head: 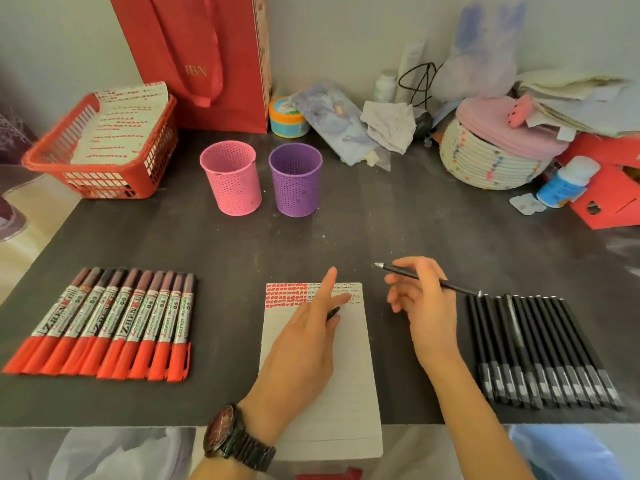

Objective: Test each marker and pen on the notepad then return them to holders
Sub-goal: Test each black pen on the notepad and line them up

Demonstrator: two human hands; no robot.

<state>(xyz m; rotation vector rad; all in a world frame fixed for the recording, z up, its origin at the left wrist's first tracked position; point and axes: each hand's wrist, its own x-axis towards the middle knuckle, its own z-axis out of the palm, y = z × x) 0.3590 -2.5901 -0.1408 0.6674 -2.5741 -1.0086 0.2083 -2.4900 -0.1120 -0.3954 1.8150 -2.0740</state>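
Markers [104, 320], ten, lie left of one notepad [346, 375] (pink holder [232, 181] and purple holder [296, 181] stand behind). Right hand [426, 306] fingers pinch one black pen [401, 271]; left hand [308, 334] fingers hold one cap [333, 311].

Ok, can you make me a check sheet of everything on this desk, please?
Surface: dark table, with pale specks.
Job's things: notepad, red and dark test marks across its top; red markers in a row on the left; black pens in a row on the right; pink holder and purple holder, nothing sticking out.
Clutter: red basket of marked papers, red bag, woven basket, bottle.
Hands: left hand rests on the notepad, fingers straight, small dark thing beneath them; right hand holds a black pen above the table.
Cables: black cord by the wall.
Surroundings: pale wall.
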